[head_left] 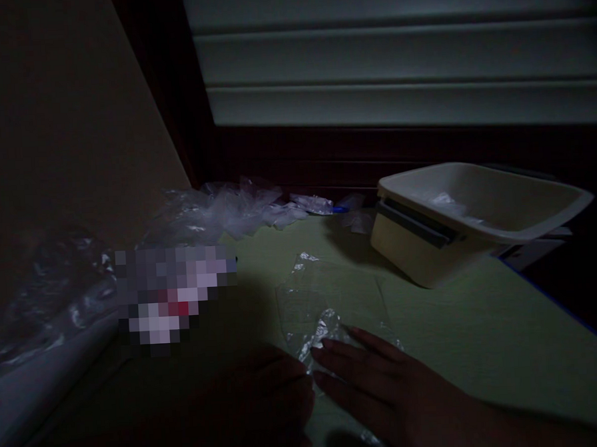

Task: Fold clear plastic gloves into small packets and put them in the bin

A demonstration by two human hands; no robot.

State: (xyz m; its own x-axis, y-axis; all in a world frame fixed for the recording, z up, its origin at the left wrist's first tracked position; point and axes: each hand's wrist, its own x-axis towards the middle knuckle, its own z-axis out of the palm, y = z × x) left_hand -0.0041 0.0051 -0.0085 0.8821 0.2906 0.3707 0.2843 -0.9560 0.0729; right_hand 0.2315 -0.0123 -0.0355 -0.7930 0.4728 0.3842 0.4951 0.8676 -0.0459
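A clear plastic bag lies flat on the pale green tabletop, its near part crumpled and shiny. My right hand rests palm down on the near right part of the bag, fingers stretched out and slightly apart, pointing left. On the near left, my left hand is in deep shadow, its fingertips close to the bag's near edge and to the right fingertips. Its fingers look bent and close together; whether they pinch any plastic is too dark to tell.
A cream plastic bin with clear plastic inside stands at the back right. Crumpled clear bags line the back and left. A blurred-out item lies left. Behind is a slatted panel.
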